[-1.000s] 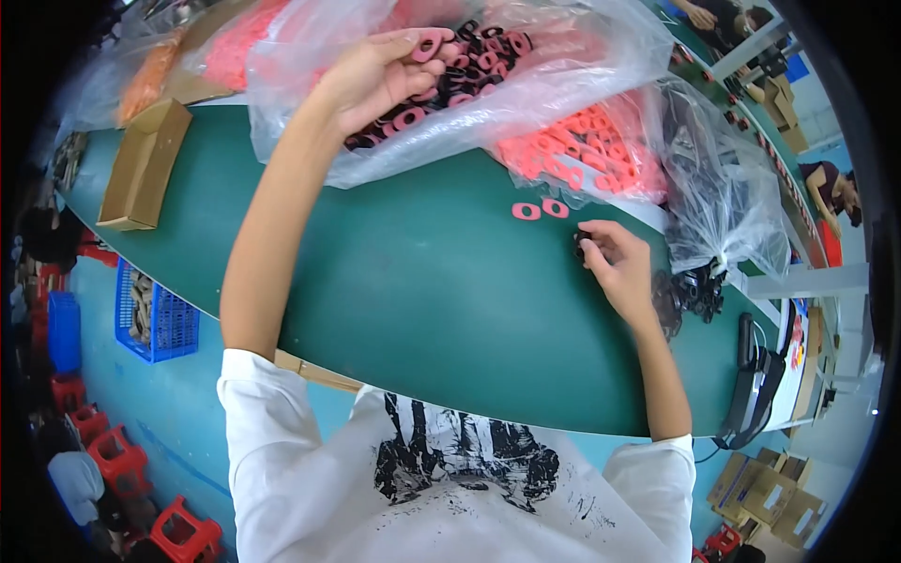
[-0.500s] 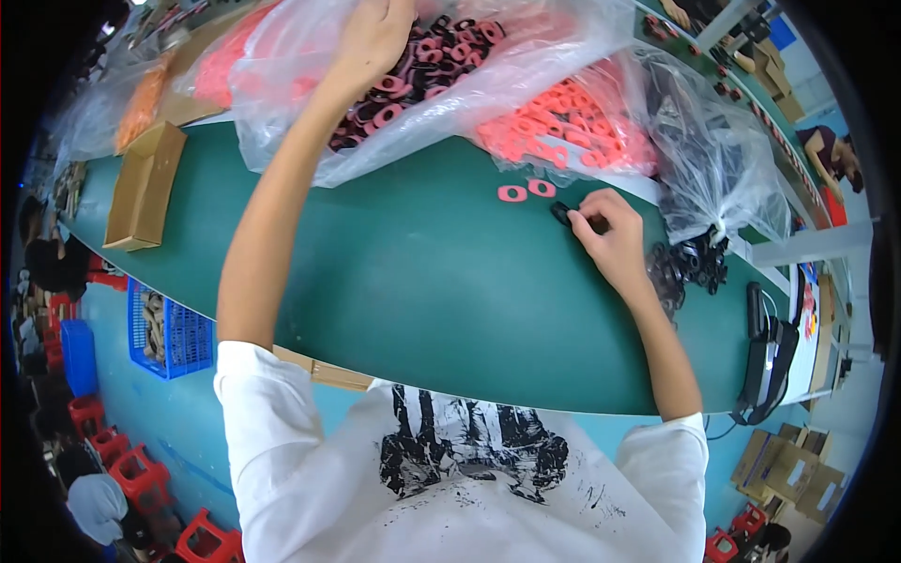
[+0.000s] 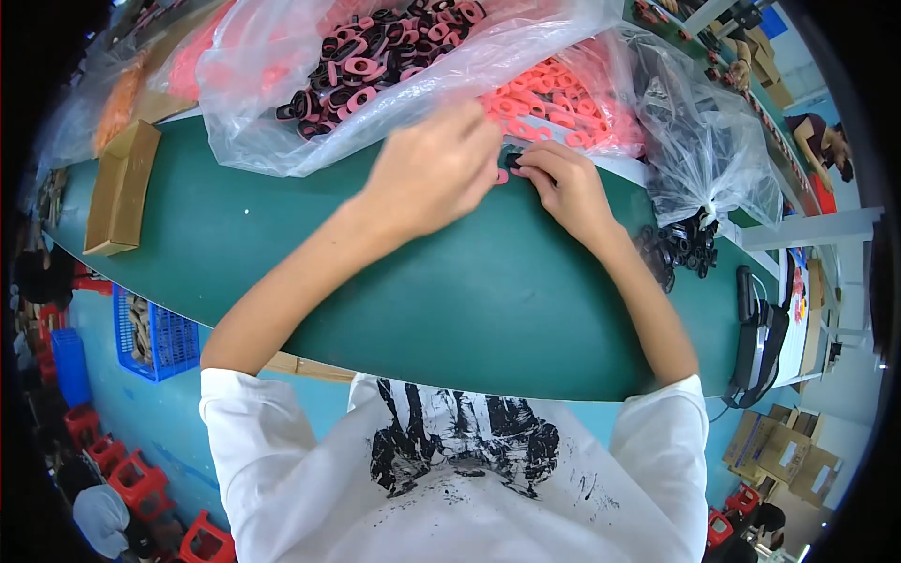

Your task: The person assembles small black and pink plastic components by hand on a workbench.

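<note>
Black piece [image 3: 512, 161], small and dark, sits over the counter [image 3: 507, 310] at the tips of the right hand [image 3: 571, 192], whose thumb and forefinger look clamped on it, a pinch that probably suits so slight a thing. Just beside it, a pink ring [image 3: 502, 176] shows between the two hands. The left hand [image 3: 441, 169] is blurred (too smeared to read), so I cannot tell whether its fingers are apart or together. Beyond, an open plastic bag [image 3: 272, 155] holds heaped pink and black rings [image 3: 385, 56], spread wide perhaps for easy reach. Loose black parts [image 3: 693, 246] lie by a knotted clear bag [image 3: 704, 141], seemingly handy for the right hand.
</note>
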### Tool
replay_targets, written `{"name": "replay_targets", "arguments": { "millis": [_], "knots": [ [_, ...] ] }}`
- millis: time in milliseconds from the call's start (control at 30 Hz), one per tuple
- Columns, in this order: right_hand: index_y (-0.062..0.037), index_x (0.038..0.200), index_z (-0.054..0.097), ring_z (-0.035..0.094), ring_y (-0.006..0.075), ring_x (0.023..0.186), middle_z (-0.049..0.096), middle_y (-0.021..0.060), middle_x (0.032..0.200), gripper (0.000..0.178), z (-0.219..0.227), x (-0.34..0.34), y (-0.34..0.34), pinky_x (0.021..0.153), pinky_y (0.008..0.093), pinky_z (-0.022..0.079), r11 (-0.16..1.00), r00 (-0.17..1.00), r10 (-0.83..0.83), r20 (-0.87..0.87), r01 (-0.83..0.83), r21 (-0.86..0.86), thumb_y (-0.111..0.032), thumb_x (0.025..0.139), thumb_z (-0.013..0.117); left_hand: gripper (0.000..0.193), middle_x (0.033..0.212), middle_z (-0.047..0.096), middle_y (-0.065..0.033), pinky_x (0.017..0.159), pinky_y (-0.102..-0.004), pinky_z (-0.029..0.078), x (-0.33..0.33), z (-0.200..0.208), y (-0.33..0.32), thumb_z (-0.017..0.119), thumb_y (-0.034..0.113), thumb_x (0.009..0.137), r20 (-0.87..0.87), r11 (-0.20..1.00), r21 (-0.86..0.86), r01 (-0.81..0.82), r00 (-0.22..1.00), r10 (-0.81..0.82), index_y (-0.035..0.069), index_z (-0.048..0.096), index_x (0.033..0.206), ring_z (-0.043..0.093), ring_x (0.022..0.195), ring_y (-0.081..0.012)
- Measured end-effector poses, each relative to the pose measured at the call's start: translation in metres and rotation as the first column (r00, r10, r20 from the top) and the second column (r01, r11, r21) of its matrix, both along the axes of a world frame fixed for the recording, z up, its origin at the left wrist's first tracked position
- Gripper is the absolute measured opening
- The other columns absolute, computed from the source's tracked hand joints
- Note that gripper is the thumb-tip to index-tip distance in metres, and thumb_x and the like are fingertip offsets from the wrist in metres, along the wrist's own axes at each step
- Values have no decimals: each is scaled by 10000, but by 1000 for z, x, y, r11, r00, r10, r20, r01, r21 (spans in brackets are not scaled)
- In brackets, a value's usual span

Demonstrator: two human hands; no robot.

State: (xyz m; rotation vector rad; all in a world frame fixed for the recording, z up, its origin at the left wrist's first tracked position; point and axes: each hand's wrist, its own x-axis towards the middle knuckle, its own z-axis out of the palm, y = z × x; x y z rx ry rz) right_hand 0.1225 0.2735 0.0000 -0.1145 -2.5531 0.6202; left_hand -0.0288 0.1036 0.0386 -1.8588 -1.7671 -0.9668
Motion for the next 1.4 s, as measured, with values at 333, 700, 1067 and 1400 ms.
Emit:
{"name": "replay_targets", "arguments": {
  "millis": [333,700,1067,1400],
  "knots": [
    [-10,878,720,681,294,773,691,112,919,103,7,11,-16,689,361,547,988,994,-105,8,103,111,-21,777,736,177,920,577,-81,658,-377,529,-1,-62,14,706,159,794,124,989,-145,19,992,-1,46,607,888,594,865,-250],
    [-27,865,726,683,277,734,699,95,889,100,4,16,-25,652,349,552,964,980,-196,-47,201,174,-36,765,740,153,923,608,-91,686,-408,509,3,-46,20,691,127,787,321,957,-275,90,947,4,48,603,885,621,832,-297],
    [-56,934,676,670,292,726,682,111,920,136,-12,32,-25,618,374,541,944,966,-257,25,246,219,-63,801,705,144,887,596,-136,754,-441,495,2,-21,55,678,30,755,332,792,-442,421,897,-291,4,591,867,614,870,-333],
    [-14,975,679,609,295,899,667,108,918,259,43,149,10,803,392,502,893,885,-431,177,390,223,-77,744,777,92,953,583,-128,764,-403,534,18,-32,53,637,-24,741,-12,831,-446,332,926,-376,-25,630,833,597,960,-309]
  ]
}}
